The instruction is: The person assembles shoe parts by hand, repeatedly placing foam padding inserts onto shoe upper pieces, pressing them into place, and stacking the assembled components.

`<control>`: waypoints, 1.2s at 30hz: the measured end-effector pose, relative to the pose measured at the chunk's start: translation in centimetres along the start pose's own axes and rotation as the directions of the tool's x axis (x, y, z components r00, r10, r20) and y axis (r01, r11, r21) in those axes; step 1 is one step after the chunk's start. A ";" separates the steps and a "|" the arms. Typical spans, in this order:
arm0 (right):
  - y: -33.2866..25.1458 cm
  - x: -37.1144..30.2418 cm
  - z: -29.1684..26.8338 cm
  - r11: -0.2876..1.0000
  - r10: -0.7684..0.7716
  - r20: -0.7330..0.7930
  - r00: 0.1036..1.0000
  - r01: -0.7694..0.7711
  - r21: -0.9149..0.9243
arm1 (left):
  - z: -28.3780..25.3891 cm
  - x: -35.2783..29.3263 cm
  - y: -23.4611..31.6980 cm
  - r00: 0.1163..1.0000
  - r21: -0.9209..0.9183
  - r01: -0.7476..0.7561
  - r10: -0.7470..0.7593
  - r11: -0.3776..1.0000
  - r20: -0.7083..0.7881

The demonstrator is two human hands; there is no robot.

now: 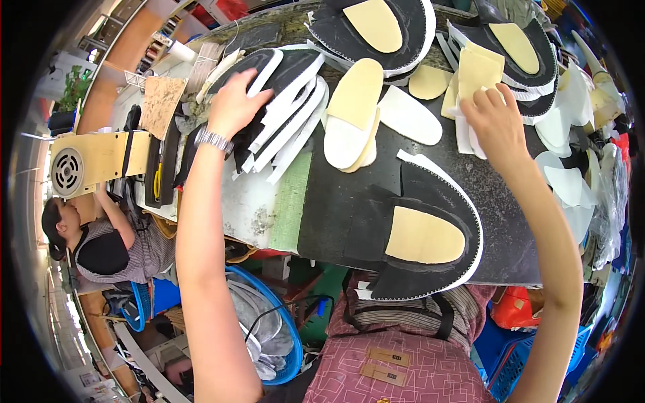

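The left hand [235,104] has its fingers spread over the stack of black pieces [292,67] with white edges, at the far left part of the table [322,221]; it seems to rest on them, not to squeeze. The right hand [494,121] has its fingers bent down over the cream pieces [482,66], which lie at the right side of the table; if the thumb pinches one of them, I cannot tell, because the hand covers this place.

From left to right, I judge the handling so. The black pieces look light and soft, like cloth, and the stack could slide apart; it is better to take one by its white edge, with finger and thumb. In the middle, the sole-shaped pieces [354,87] look thin, light and a little stiff, and I would lift one by its rounded end. The black U-shaped piece [430,185], with a cream oval [425,235] in it, probably bends easily, so two hands at its curved border would keep its form. The cream pieces under the right hand seem thin and flat, perhaps hard to separate; a free corner is the good place to hold. None of these looks fragile.

About writing: I can read no brand on the work pieces. Two tan labels [390,356] on the maroon garment [336,376] carry small dark print.
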State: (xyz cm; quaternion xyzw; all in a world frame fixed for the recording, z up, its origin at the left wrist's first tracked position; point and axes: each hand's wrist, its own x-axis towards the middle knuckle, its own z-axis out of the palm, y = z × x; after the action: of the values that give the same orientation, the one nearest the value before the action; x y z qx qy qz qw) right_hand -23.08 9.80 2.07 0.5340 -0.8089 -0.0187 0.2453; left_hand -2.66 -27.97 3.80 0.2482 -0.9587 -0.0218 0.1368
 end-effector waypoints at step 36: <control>-9.6 -14.4 -8.9 -0.448 0.269 0.792 0.548 -0.657 0.607 | 0.3 -20.5 20.7 0.916 -0.895 0.184 0.259 0.406 0.306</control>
State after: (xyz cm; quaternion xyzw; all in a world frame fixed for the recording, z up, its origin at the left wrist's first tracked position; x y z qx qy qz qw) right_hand -6.68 20.29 1.70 0.0764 -0.7006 0.6113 -0.3599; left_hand 4.72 0.01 0.68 0.1009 -0.8015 -0.5871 0.0519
